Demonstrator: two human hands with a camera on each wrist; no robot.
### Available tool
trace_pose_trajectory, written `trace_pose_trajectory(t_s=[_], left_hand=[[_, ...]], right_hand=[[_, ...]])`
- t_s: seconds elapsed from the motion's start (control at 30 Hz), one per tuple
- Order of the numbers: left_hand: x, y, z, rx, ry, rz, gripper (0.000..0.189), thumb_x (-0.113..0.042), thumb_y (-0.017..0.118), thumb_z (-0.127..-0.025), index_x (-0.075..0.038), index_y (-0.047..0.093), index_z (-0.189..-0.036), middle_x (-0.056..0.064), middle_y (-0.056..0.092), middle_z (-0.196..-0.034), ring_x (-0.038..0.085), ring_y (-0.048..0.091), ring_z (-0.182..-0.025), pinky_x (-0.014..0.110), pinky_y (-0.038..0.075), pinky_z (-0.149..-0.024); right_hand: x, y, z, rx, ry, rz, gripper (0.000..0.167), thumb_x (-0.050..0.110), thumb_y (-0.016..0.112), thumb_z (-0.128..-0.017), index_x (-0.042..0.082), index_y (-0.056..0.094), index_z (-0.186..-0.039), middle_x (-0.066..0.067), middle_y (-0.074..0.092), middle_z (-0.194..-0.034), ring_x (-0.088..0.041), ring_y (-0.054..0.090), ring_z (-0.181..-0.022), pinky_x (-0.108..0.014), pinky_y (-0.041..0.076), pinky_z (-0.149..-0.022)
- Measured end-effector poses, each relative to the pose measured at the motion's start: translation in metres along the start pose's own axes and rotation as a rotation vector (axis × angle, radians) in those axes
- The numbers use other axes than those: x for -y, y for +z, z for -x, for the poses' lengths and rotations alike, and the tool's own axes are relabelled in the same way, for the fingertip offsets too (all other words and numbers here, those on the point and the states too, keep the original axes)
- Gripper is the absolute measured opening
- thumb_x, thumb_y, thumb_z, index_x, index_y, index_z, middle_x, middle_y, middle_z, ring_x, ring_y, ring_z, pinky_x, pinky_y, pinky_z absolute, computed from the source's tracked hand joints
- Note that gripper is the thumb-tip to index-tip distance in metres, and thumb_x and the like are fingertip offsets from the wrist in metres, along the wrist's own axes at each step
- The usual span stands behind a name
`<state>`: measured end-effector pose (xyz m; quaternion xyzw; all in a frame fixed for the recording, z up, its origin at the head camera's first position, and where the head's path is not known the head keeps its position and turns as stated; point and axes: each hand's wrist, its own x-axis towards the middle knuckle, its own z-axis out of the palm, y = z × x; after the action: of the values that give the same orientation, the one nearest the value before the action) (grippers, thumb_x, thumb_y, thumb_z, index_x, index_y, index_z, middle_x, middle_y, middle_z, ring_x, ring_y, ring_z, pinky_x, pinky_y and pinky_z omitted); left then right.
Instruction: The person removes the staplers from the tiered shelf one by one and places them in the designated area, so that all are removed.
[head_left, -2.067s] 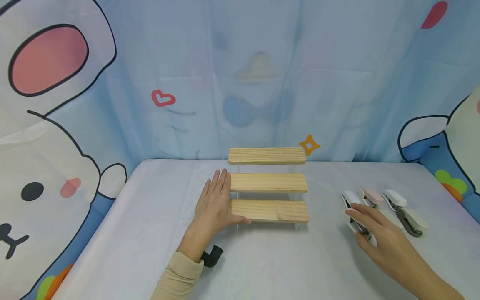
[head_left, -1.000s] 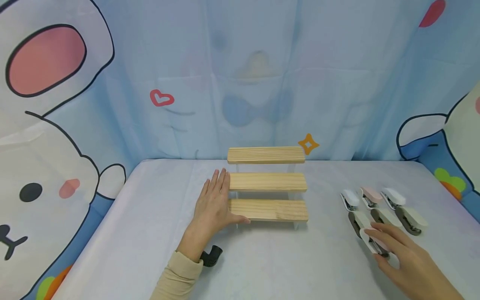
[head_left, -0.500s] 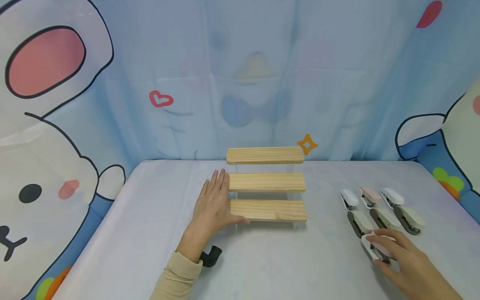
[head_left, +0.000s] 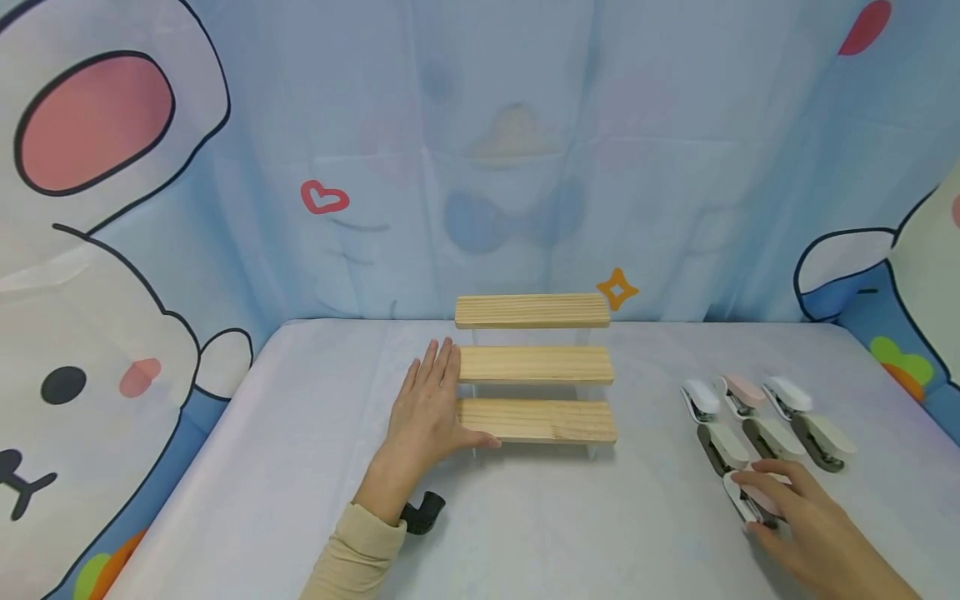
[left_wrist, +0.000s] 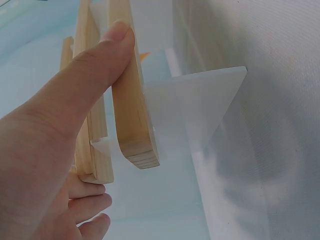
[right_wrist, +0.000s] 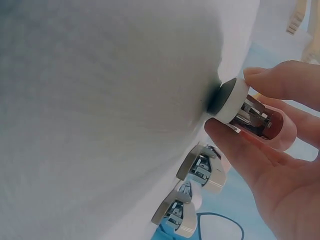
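My left hand rests against the left ends of a three-tier wooden shelf, fingers straight. Its thumb lies along the front edge of the lowest plank, as the left wrist view shows. On the right, my right hand pinches a small stapler with a pink top and white base, thumb on one side and fingers on the other. Its base is close to the tabletop, at the near end of the left column of staplers. Just behind it lies a cream-and-grey stapler.
Further staplers lie in rows beyond the right hand: white, pink, another white, and cream-and-grey ones. A black curved object shows beside the left wrist. A printed curtain hangs behind the table.
My right hand has moved toward the near right with a stapler, uncovering the cream-and-grey stapler behind; over the last half second it has barely shifted. The left hand stays on the shelf.
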<state>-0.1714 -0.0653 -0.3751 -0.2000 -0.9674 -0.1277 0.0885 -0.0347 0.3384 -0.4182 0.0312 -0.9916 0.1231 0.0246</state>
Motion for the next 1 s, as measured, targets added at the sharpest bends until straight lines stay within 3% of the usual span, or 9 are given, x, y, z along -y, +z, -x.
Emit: trace_pose_trajectory(t_s=[0.43,0.73,0.83,1.0], left_hand=[[-0.001,0.001,-0.001,0.01,-0.006,-0.001,0.139,-0.072,0.082,-0.057,-0.003,0.015,-0.159,0.012,0.013,-0.167,0.028,0.011,-0.155,0.046,0.015,-0.127],[-0.002,0.001,0.0,0.032,-0.008,0.034,0.14,-0.07,0.083,-0.058,-0.003,0.012,-0.159,0.012,0.009,-0.167,0.027,0.008,-0.156,0.047,0.013,-0.127],[-0.002,0.0,0.0,0.041,-0.007,0.051,0.14,-0.071,0.082,-0.06,-0.004,0.01,-0.159,0.011,0.007,-0.168,0.027,0.005,-0.156,0.046,0.011,-0.127],[-0.004,-0.005,0.0,0.037,0.007,0.072,0.131,-0.07,0.078,-0.066,-0.007,0.012,-0.16,0.012,0.006,-0.168,0.026,0.001,-0.156,0.044,0.009,-0.128]], right_hand=[[-0.005,0.003,0.0,0.062,-0.008,-0.002,0.05,0.01,0.083,-0.074,0.0,0.064,-0.119,-0.031,0.045,-0.126,-0.044,0.058,-0.101,-0.055,0.056,-0.077],[0.004,-0.017,-0.008,0.194,0.105,0.022,0.056,0.033,0.076,-0.085,-0.002,0.061,-0.124,-0.034,0.048,-0.125,-0.044,0.059,-0.1,-0.059,0.056,-0.08],[0.011,-0.029,-0.013,0.163,0.115,0.027,0.051,0.034,0.073,-0.088,-0.003,0.061,-0.122,-0.033,0.05,-0.123,-0.042,0.061,-0.096,-0.059,0.056,-0.078],[0.028,-0.043,-0.021,0.001,0.011,0.024,0.043,0.025,0.074,-0.088,-0.001,0.063,-0.121,-0.03,0.053,-0.125,-0.045,0.059,-0.104,-0.061,0.055,-0.079]])
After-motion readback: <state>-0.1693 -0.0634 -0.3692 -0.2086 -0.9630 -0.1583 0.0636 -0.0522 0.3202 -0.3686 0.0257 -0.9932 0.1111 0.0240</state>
